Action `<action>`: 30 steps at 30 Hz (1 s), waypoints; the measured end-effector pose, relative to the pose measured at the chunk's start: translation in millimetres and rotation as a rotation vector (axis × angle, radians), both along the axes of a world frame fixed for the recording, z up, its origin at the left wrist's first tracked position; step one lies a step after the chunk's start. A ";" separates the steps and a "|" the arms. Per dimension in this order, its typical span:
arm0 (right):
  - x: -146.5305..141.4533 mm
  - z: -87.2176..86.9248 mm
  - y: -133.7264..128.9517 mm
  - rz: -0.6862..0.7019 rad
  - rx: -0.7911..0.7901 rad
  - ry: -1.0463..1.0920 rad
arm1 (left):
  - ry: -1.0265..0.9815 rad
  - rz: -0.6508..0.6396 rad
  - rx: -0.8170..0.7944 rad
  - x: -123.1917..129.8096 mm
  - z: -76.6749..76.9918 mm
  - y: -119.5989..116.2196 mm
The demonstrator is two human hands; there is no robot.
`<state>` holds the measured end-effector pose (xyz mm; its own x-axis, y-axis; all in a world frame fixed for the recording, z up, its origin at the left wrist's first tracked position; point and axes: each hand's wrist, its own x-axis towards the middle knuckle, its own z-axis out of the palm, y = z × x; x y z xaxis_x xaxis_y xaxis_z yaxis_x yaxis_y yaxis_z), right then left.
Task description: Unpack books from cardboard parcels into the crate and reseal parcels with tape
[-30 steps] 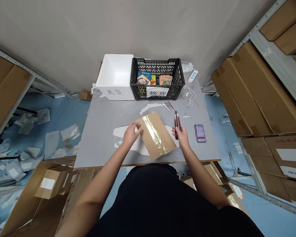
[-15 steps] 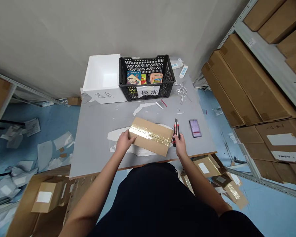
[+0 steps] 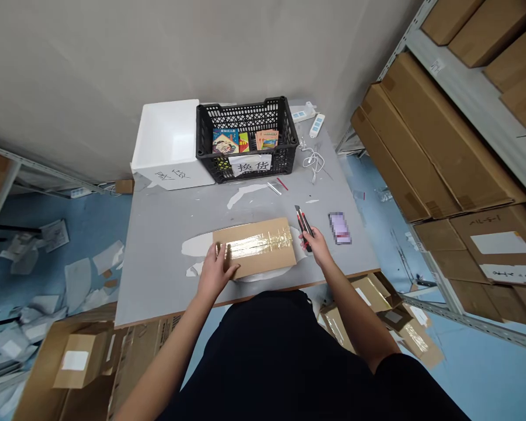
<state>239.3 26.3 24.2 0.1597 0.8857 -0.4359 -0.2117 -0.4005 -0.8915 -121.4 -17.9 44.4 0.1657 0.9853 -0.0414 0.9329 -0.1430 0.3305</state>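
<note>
Box (image 3: pixel 258 248) on bench (image 3: pixel 153 257), long axis running sideways before us | left hand (image 3: pixel 213 269) nearer, half-open, touching its left end; whether it grips, we cannot tell | right hand (image 3: pixel 317 243) curled round knife (image 3: pixel 304 224), just beyond box's right end

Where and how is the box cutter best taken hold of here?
Probably by the rear of its handle, coming from the near right, where the right hand holds it. The box cutter slants with its narrow tip pointing away from the person, toward the black crate.
</note>
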 end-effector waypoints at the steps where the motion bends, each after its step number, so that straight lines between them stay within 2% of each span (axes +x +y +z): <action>1: 4.3 -3.5 -7.6 0.010 -0.012 -0.013 | 0.016 -0.073 0.022 4.0 -0.4 5.4; 4: 12.2 -12.6 -25.7 0.070 -0.048 -0.027 | 0.074 -0.244 0.021 19.4 -2.9 18.9; 7: 14.2 -15.2 -33.9 0.140 -0.074 -0.002 | 0.128 -0.324 0.002 35.9 -5.8 26.8; 17: 39.0 -2.7 -38.3 0.369 -0.089 0.028 | 0.207 -0.591 0.036 64.7 -8.1 22.7; 22: 52.4 1.4 -30.0 0.455 -0.119 -0.037 | 0.208 -0.617 0.061 67.1 -14.5 26.0; 30: 74.1 14.1 -15.4 0.615 -0.150 -0.095 | 0.158 -0.545 0.046 71.2 -19.1 27.0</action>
<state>313.4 10.8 38.2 -0.3140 0.7587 -0.5708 0.1737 -0.5451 -0.8201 -50.1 9.1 25.3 0.6458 0.7606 -0.0658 0.7580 -0.6285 0.1746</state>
